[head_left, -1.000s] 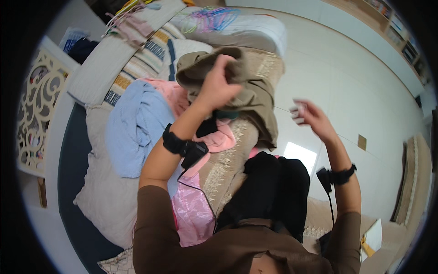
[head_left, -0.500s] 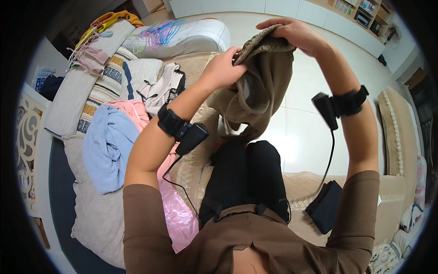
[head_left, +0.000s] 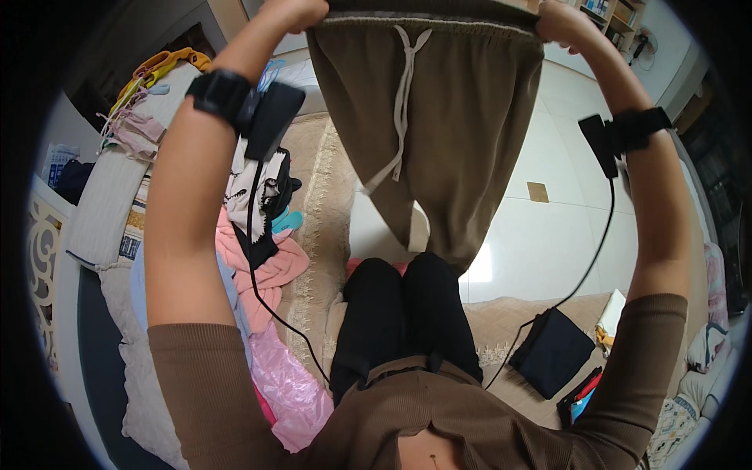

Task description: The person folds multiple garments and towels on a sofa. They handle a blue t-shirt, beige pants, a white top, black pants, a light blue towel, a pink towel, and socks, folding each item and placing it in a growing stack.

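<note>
Olive-brown drawstring pants (head_left: pixel 462 102) hang stretched out in front of me, legs downward, with a pale drawstring (head_left: pixel 401 102) dangling at the front. My left hand (head_left: pixel 307 14) is closed on one end of the elastic waistband, near the upper edge of the view. The other end of the waistband is gripped by my right hand (head_left: pixel 560 23). Both arms are raised and spread apart, each with a black device strapped to the forearm. Below the pants are my knees in black trousers (head_left: pixel 407 313).
Left of me on the sofa lie a pink cloth (head_left: pixel 278 274), black-and-white clothing (head_left: pixel 258 188) and a pink plastic bag (head_left: pixel 290 392). Folded black clothing (head_left: pixel 552 352) rests at my right. A yellow garment (head_left: pixel 168 66) drapes over the sofa back. Ahead is a tiled floor (head_left: pixel 564 219).
The bunched pants have been spread open at the waistband and lifted higher. My hands have moved apart, the left one outward and up. The drawstring now shows.
</note>
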Demonstrator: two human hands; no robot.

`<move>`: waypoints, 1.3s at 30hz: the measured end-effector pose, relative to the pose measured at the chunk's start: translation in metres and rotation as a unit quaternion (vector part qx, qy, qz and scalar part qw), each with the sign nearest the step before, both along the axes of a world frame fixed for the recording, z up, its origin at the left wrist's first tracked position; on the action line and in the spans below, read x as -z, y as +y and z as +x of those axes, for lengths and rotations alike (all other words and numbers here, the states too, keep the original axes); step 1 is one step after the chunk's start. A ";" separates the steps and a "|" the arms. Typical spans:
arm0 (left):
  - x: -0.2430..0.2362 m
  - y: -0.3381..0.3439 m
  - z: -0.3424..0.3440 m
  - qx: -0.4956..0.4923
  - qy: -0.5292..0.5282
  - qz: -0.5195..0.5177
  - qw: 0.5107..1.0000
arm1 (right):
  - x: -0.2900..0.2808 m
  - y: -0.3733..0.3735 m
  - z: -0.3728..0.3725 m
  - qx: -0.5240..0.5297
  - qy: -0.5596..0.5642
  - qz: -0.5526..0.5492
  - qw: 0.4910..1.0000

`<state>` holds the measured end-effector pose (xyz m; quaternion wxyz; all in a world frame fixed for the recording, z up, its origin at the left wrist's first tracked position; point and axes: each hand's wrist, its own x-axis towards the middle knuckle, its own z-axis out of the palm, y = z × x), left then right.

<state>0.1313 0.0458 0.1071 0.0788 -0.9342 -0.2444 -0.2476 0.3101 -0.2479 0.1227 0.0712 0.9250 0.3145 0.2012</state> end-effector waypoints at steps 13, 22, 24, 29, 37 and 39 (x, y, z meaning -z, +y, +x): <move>-0.015 -0.003 0.007 0.083 -0.354 -0.488 0.794 | 0.014 0.000 0.022 -0.236 0.428 0.458 0.742; -0.012 0.012 0.022 0.155 -0.403 -0.533 0.727 | -0.006 -0.009 0.012 -0.187 0.391 0.484 0.761; -0.015 0.010 0.016 0.235 -0.362 -0.577 0.693 | -0.003 -0.014 0.009 -0.210 0.413 0.543 0.701; -0.012 0.000 -0.017 0.506 -0.202 -0.488 0.682 | 0.011 -0.025 -0.014 -0.383 0.306 0.432 0.757; -0.009 -0.035 -0.053 0.165 -0.051 -0.188 0.967 | 0.008 -0.046 -0.018 -0.361 0.069 0.315 0.875; -0.004 -0.036 -0.069 0.335 -0.071 -0.271 0.900 | 0.005 -0.067 -0.011 -0.412 0.246 0.328 0.814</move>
